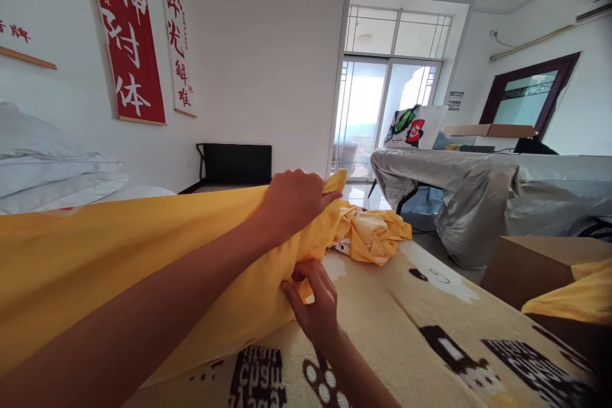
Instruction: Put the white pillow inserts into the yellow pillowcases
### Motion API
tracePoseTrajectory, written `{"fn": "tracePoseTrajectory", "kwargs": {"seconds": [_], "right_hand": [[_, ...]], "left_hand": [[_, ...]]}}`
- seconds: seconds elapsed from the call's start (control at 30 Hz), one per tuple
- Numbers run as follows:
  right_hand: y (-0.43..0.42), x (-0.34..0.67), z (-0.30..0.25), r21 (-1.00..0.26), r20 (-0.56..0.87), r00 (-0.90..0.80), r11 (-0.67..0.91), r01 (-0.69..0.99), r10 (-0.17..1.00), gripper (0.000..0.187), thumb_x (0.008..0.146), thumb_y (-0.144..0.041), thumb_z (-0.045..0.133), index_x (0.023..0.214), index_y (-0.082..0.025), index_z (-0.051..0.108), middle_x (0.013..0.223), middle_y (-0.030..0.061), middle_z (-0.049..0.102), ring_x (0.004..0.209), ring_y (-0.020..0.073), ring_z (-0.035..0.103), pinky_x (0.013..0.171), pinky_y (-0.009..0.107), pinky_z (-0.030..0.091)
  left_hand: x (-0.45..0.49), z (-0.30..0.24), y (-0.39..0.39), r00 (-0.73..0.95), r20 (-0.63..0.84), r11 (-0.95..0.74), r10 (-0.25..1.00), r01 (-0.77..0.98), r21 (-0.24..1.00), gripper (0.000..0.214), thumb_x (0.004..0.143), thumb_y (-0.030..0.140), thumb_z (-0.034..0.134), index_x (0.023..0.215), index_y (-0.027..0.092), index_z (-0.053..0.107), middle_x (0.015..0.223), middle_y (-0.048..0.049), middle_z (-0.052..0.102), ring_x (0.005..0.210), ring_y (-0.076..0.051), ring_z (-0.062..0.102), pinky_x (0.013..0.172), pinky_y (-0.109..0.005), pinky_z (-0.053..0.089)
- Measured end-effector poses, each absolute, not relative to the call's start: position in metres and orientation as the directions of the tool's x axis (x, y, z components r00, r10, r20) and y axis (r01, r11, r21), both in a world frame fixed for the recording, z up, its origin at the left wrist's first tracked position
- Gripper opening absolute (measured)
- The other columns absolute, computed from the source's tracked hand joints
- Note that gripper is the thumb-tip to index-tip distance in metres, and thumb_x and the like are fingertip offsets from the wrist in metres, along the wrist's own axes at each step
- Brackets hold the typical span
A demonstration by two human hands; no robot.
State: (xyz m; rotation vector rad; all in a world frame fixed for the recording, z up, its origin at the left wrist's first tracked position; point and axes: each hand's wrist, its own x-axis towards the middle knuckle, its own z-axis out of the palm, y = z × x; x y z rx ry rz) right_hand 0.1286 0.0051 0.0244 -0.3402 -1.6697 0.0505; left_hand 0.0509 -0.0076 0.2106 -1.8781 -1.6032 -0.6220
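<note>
A large yellow bedding cloth (143,229) stretches from the left edge to the middle of the head view, raised and pulled taut. My left hand (294,204) is closed in a fist around its upper edge, and a short flap of cloth sticks out past the thumb. Lower down, my right hand (315,299) pinches a fold of the same cloth between thumb and fingers, near a small gap in the fabric. A crumpled yellow bundle (373,233) with a printed pattern lies just beyond both hands. Beneath it all spreads a cream patterned blanket (382,325).
White pillows (52,172) are stacked at the left. To the right stand a cardboard box (530,268) with yellow cloth (574,293) over it and a table under silvery plastic sheeting (478,204). A black folded panel (236,164) leans by the far wall.
</note>
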Motion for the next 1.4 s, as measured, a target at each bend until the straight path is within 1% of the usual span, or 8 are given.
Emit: {"fn": "tracePoseTrajectory", "kwargs": {"seconds": [0.17, 0.27, 0.43, 0.53, 0.77, 1.0, 1.27, 1.4], "right_hand": [[0.004, 0.130, 0.022, 0.061, 0.979, -0.203, 0.939, 0.339, 0.010, 0.015, 0.080, -0.006, 0.054, 0.087, -0.020, 0.055, 0.070, 0.0021, 0.061, 0.065, 0.0145, 0.052, 0.065, 0.031, 0.042], [0.020, 0.140, 0.021, 0.021, 0.996, -0.090, 0.913, 0.407, 0.018, 0.013, 0.080, -0.007, 0.053, 0.082, -0.020, 0.053, 0.064, -0.0004, 0.056, 0.060, 0.0130, 0.049, 0.064, 0.029, 0.041], [0.083, 0.169, 0.003, -0.661, 0.711, 0.137, 0.588, 0.467, 0.690, 0.011, 0.084, -0.022, 0.042, 0.078, -0.019, 0.051, 0.070, 0.0033, 0.053, 0.066, 0.0156, 0.048, 0.068, 0.030, 0.040], [0.109, 0.181, -0.010, -0.757, 0.485, -0.062, 0.454, 0.470, 0.872, 0.018, 0.070, -0.016, 0.049, 0.086, -0.017, 0.057, 0.076, 0.0048, 0.059, 0.066, 0.0153, 0.052, 0.066, 0.029, 0.041], [0.093, 0.180, -0.007, -0.770, 0.247, -0.823, 0.619, 0.154, 0.512, 0.065, 0.058, -0.013, 0.058, 0.122, -0.025, 0.056, 0.114, 0.0026, 0.064, 0.108, 0.0203, 0.054, 0.092, 0.033, 0.042], [0.071, 0.111, -0.050, -0.789, 0.463, -0.595, 0.611, 0.061, 0.657, 0.031, 0.064, -0.013, 0.053, 0.089, -0.021, 0.069, 0.099, 0.0039, 0.070, 0.093, 0.0218, 0.060, 0.086, 0.033, 0.048], [0.069, 0.098, -0.067, -0.852, 0.491, -0.435, 0.521, -0.055, 0.755, 0.033, 0.065, -0.016, 0.048, 0.090, -0.017, 0.069, 0.091, 0.0064, 0.072, 0.092, 0.0236, 0.062, 0.079, 0.034, 0.052], [0.068, 0.095, -0.068, -0.872, 0.467, -0.451, 0.480, -0.093, 0.761, 0.040, 0.062, -0.014, 0.043, 0.092, -0.016, 0.069, 0.092, 0.0049, 0.072, 0.086, 0.0213, 0.063, 0.075, 0.030, 0.052]], "left_hand": [[0.051, 0.205, -0.004, 0.184, 0.663, -0.093, 0.726, 0.981, -0.170, 0.069, 0.085, 0.070, 0.025, 0.073, 0.016, 0.067, 0.061, -0.0107, 0.061, 0.065, -0.025, 0.060, 0.057, -0.031, 0.034], [0.042, 0.207, 0.002, 0.227, 0.664, -0.064, 0.712, 0.963, -0.261, 0.058, 0.090, 0.060, 0.031, 0.077, 0.016, 0.066, 0.065, -0.0103, 0.063, 0.066, -0.023, 0.061, 0.055, -0.029, 0.030], [0.021, 0.220, 0.008, 0.169, 0.740, 0.066, 0.651, 0.958, -0.278, 0.061, 0.089, 0.063, 0.029, 0.073, 0.016, 0.064, 0.064, -0.0092, 0.063, 0.062, -0.021, 0.059, 0.054, -0.029, 0.026], [0.014, 0.229, 0.007, 0.146, 0.768, 0.111, 0.624, 0.956, -0.272, 0.065, 0.087, 0.067, 0.028, 0.071, 0.016, 0.064, 0.061, -0.0083, 0.061, 0.059, -0.021, 0.056, 0.053, -0.028, 0.025], [0.013, 0.245, 0.003, -0.006, 0.774, 0.093, 0.633, 0.993, -0.068, 0.065, 0.078, 0.074, 0.039, 0.064, 0.015, 0.061, 0.054, -0.0061, 0.053, 0.055, -0.019, 0.050, 0.052, -0.029, 0.027], [0.021, 0.248, 0.000, -0.023, 0.834, 0.018, 0.551, 1.000, 0.015, 0.065, 0.079, 0.074, 0.033, 0.062, 0.016, 0.055, 0.050, -0.0028, 0.046, 0.054, -0.016, 0.047, 0.054, -0.030, 0.030], [-0.008, 0.239, -0.024, 0.119, 0.835, -0.136, 0.538, 0.989, -0.053, 0.069, 0.081, 0.071, 0.031, 0.125, 0.019, 0.041, 0.107, -0.0080, 0.061, 0.097, -0.025, 0.056, 0.085, -0.036, 0.042], [-0.060, 0.234, -0.051, -0.046, 0.712, 0.019, 0.701, 0.999, 0.046, 0.074, 0.082, 0.070, 0.029, 0.138, 0.021, 0.028, 0.083, -0.0038, 0.062, 0.088, -0.028, 0.058, 0.083, -0.040, 0.040]]}}
